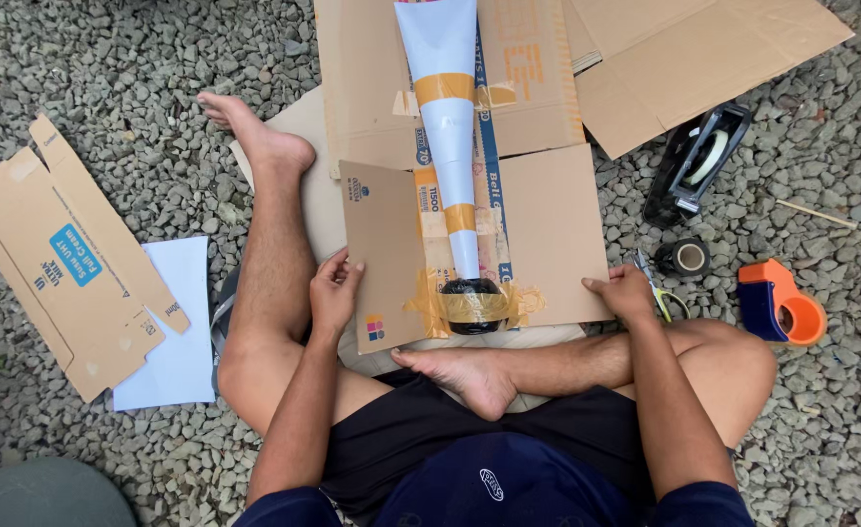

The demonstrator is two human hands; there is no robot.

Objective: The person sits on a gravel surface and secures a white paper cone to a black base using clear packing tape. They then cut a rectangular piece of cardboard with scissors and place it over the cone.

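I sit on gravel with flattened brown cardboard (548,229) spread before me. A long white paper cone (447,127) with tan tape bands lies on it, its narrow end at a black round piece (472,303) taped down with tan tape. My left hand (334,289) grips the raised left cardboard flap (382,254), which is tilted up toward the cone. My right hand (624,291) presses on the right flap's near corner.
Right of me lie a black tape dispenser (696,161), a dark tape roll (688,258), scissors (657,288), an orange-and-blue tape dispenser (780,303) and a thin stick (816,214). A folded cardboard box (64,259) and white sheet (177,332) lie left. More cardboard (684,59) lies ahead.
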